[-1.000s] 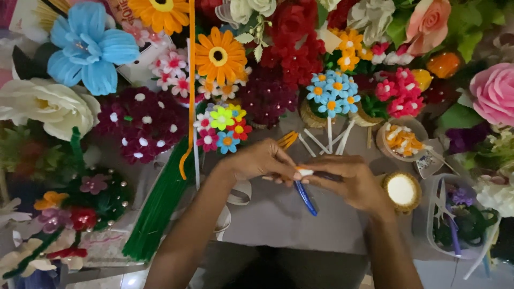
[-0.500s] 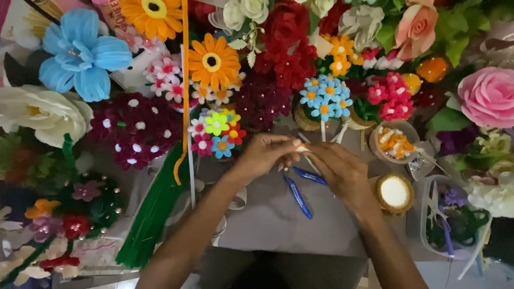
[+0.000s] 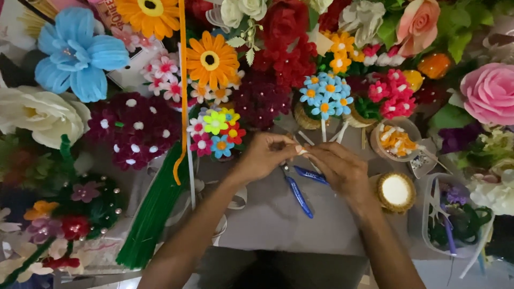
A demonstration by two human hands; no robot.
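Both hands have drawn closer together since the earlier frame, fingertips now meeting just right of the frame's centre. Left hand [image 3: 265, 155] and right hand [image 3: 342, 170] each pinch a small pale piece [image 3: 303, 152] between thumb and fingers; it is too small to tell its shape. Blue-handled pliers [image 3: 300, 195] lie on the grey desk [image 3: 267, 225] just below the hands, handles splayed. At lower left, beside the left forearm, lies a bundle of green stems [image 3: 152, 214]
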